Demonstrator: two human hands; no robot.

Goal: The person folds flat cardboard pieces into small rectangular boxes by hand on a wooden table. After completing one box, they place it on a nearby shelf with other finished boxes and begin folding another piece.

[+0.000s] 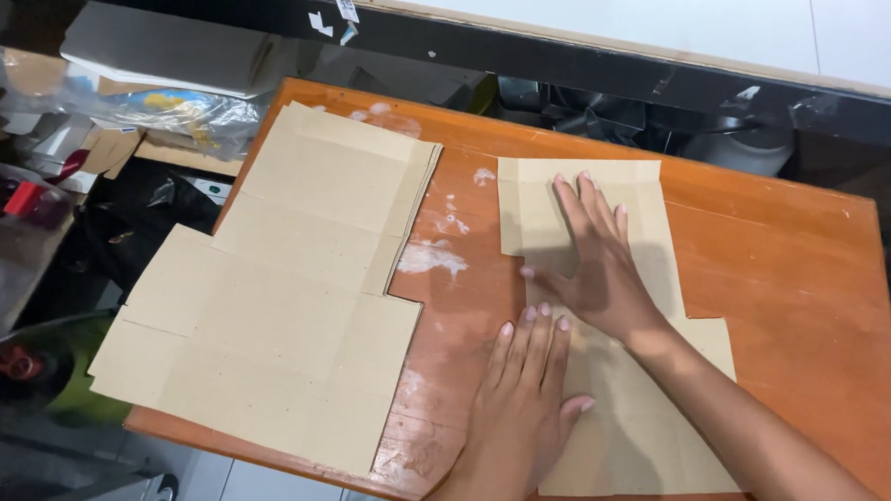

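1. Left hand (520, 403): flat, fingers spread, pressing on one cardboard sheet (629, 433), gripping nothing.
2. Right hand (594, 259): just beyond, also flat and open on that sheet.
3. Left of both hands: one stack (277, 288) of cut cardboard on the table (787, 266), overhanging its edge.

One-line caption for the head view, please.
Both hands, left hand and right hand, press flat on a cut cardboard sheet on an orange wooden table, beside a stack of cardboard blanks.

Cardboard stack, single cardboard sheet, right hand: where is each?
cardboard stack (278, 308), head view, middle of top sheet.
single cardboard sheet (644, 432), head view, bare lower part.
right hand (596, 264), head view, back of hand.
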